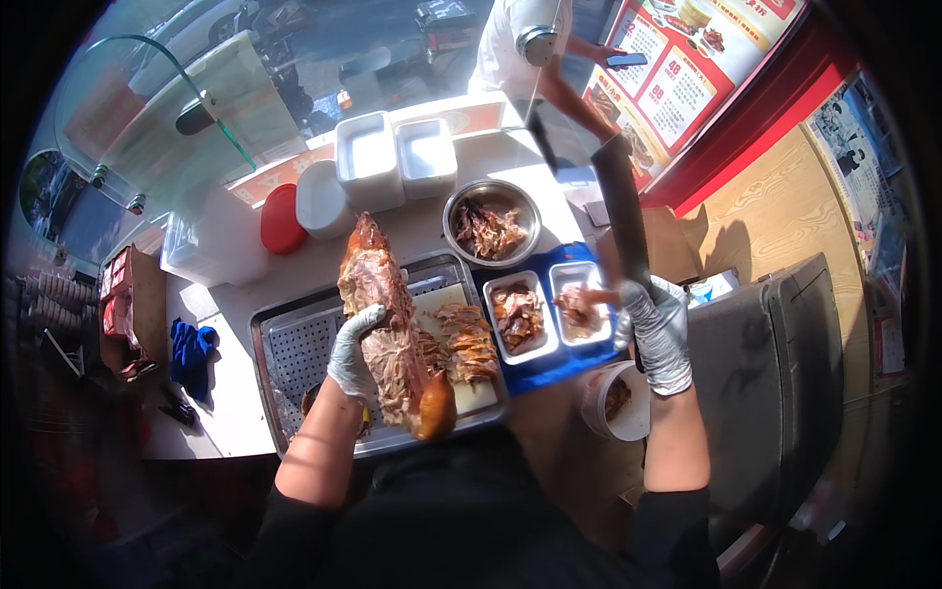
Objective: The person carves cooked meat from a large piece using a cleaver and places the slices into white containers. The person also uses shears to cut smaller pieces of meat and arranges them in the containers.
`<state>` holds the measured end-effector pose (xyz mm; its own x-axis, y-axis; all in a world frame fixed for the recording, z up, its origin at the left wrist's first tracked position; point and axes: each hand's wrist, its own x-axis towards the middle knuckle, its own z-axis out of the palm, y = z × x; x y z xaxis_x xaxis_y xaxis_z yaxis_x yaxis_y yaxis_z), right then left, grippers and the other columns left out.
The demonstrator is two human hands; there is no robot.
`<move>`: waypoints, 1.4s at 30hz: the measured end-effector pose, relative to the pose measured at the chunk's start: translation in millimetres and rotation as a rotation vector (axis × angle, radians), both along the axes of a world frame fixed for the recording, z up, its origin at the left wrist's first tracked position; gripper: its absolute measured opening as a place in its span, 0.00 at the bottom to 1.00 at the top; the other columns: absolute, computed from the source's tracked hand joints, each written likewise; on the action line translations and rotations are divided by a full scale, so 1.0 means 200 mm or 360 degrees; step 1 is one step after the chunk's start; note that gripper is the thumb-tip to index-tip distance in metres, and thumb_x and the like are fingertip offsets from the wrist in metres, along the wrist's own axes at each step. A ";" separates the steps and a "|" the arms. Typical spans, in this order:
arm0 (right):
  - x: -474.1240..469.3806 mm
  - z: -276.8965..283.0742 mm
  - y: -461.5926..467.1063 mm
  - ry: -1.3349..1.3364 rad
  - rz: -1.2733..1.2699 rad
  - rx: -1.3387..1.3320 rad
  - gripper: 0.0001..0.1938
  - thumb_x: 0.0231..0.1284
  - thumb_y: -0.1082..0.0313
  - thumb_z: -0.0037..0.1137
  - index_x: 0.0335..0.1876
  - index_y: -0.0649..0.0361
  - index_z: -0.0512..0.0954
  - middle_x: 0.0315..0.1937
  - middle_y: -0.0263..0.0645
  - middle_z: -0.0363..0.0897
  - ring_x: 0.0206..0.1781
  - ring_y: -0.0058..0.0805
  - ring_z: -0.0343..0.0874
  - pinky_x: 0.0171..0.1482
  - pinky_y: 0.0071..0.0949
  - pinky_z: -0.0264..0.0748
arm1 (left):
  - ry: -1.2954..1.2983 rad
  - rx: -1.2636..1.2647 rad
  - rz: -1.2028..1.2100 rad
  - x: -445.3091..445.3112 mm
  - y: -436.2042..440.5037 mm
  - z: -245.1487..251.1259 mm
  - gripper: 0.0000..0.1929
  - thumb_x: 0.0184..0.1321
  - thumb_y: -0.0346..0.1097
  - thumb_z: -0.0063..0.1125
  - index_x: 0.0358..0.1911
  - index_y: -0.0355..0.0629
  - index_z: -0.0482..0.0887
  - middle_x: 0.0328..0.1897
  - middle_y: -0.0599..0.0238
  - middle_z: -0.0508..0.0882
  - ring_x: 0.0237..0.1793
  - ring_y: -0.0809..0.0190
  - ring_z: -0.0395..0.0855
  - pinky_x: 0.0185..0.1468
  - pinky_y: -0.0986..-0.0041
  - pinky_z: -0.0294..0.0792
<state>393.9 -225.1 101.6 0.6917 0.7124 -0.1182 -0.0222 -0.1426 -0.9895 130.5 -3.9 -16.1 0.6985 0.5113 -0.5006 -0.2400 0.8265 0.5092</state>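
My left hand (352, 355), in a thin clear glove, grips a partly carved roast duck carcass (379, 294) above a metal tray with a perforated insert (298, 350). Browned skin remains at both ends; the middle shows bare meat. My right hand (659, 339), also gloved, holds a broad-bladed knife (625, 210), its blade pointing away from me. A blurred strip of meat (602, 297) shows beside that hand, over a white foam tray (565, 276); whether the hand touches it is unclear. Sliced duck with skin (469, 342) lies in rows on a pale cutting board (477, 397).
Another white tray (550, 350) and a steel bowl (450, 247) hold meat pieces. Stacked white containers (372, 191) and a red lid (282, 221) stand behind. Beside my right forearm is a white bucket (634, 423). Beyond the glass, a person (508, 51) holds a phone.
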 end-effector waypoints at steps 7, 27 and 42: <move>0.30 -0.30 -0.13 -0.0818 -0.0130 -0.0843 0.16 0.67 0.54 0.62 0.49 0.59 0.86 0.25 0.31 0.84 0.21 0.14 0.75 0.24 0.19 0.69 | -0.0079 -0.0083 0.0166 -0.17 0.07 -0.08 0.30 0.55 0.38 0.63 0.63 0.37 0.74 0.51 0.55 0.84 0.48 0.51 0.84 0.58 0.60 0.78; 0.48 -1.01 -0.01 -0.1248 -0.0134 -0.1503 0.27 0.48 0.32 0.69 0.33 0.52 0.85 0.27 0.38 0.85 0.30 0.40 0.85 0.34 0.39 0.78 | 0.0722 0.0162 0.0475 -0.46 0.24 -0.41 0.20 0.57 0.33 0.68 0.54 0.43 0.80 0.46 0.62 0.85 0.46 0.53 0.83 0.54 0.62 0.78; 0.24 -0.83 -0.57 -0.0736 -0.0181 -0.1317 0.16 0.66 0.50 0.58 0.39 0.57 0.82 0.33 0.45 0.85 0.38 0.44 0.84 0.43 0.43 0.78 | 0.1755 0.2951 -0.0005 -0.21 0.13 -0.12 0.34 0.55 0.40 0.71 0.65 0.37 0.73 0.61 0.48 0.76 0.63 0.44 0.72 0.69 0.56 0.62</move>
